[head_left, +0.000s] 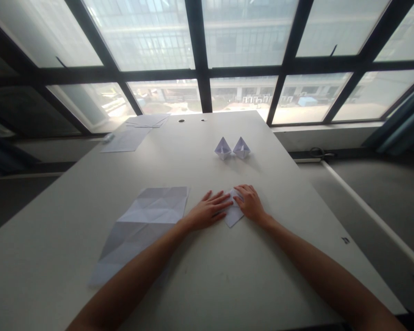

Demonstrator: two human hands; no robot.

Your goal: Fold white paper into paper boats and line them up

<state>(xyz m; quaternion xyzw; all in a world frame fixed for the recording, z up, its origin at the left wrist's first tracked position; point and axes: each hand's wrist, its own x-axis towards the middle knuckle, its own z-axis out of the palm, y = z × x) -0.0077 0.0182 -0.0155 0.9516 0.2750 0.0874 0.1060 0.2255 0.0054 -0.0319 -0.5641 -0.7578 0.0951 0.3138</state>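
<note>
Our left grip lies flat, fingers spread, its tips on a small folded paper. Our right grip bends over the paper's right side; we can't tell if it pinches. The paper lies on our white worktop. Left of it we see a big creased sheet, and farther back two paper boats stand side by side.

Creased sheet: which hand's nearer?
Left. The left hand is beside the creased sheet, on its right; the right hand is farther right, on the small folded paper.
</note>
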